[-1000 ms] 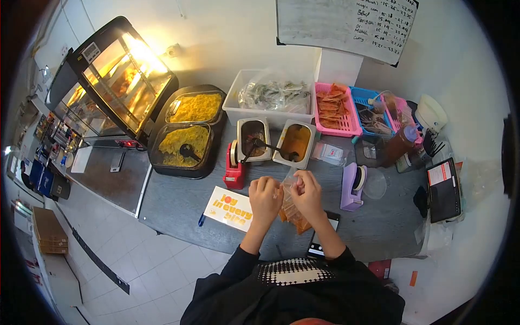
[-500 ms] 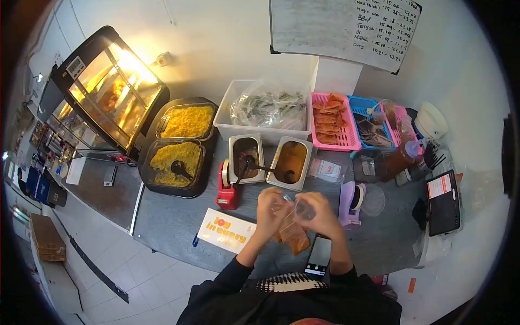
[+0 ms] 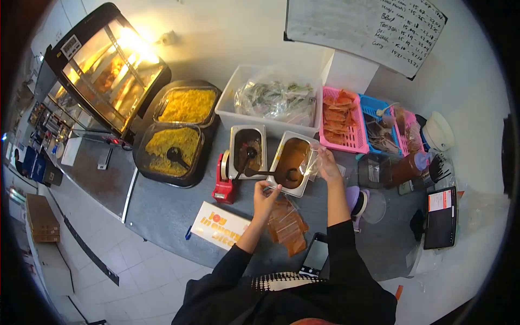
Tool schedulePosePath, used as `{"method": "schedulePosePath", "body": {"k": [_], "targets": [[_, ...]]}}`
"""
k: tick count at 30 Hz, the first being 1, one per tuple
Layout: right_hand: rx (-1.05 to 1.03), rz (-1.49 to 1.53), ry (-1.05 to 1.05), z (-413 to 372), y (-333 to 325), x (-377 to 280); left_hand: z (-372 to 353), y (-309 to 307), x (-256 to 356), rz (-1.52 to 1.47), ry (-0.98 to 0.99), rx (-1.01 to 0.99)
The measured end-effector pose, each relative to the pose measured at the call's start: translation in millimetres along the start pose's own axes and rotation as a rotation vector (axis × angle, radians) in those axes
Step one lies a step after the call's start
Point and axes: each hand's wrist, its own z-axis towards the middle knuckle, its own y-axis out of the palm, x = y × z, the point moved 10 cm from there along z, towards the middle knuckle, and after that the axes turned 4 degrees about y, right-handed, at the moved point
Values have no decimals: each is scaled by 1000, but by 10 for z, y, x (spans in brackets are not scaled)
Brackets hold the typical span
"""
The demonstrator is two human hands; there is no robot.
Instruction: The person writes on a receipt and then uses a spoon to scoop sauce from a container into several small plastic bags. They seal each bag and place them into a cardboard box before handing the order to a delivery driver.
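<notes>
My right hand is closed on a small clear plastic bag, held over the right edge of a metal pan of brown sauce. A black ladle rests in that pan, its handle reaching left across the neighbouring pan. Just below the handle is my left hand, thumb and fingers apart, with nothing visible in it. On the counter between my forearms lie several flat sachets of orange-brown sauce. The left metal pan holds dark sauce and another black ladle.
Left stand two tubs of yellow food and a lit warming cabinet. Behind are a white bin of bags and a pink basket. Near me are a red tape dispenser, a printed card and a phone.
My hands have moved apart from above the sachets. The right went up toward the sauce pan with the clear bag; the left moved slightly left, below the ladle handle. The camera view shifted.
</notes>
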Motion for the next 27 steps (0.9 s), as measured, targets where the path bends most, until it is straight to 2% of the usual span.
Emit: {"method": "schedulePosePath", "body": {"k": [3, 6, 7, 10, 11, 14, 18, 21, 27], "targets": [[59, -33, -68, -213, -79, -29, -117, -274, -296, -42, 37, 166], [-9, -93, -80, -418, 114, -137, -244, -258, 138, 11, 71, 145], [-35, -108, -67, -455, 186, -154, -276, -296, 497, 471, 470, 225], [-75, -196, -35, -555, 345, -167, -221, -233, 346, 448, 351, -49], [-81, -222, -23, -592, 377, -154, -230, -235, 157, 205, 178, -78], [-87, -291, 8, -692, 536, -159, -473, -33, 881, 386, 593, -188], [-101, -405, -12, -807, 837, -206, -452, -270, 530, 385, 411, -94], [-82, -408, -21, -839, 844, -128, -402, -507, -39, -209, -3, 150], [-2, -294, -71, -765, 540, -141, -353, -586, -326, -582, -220, 316]]}}
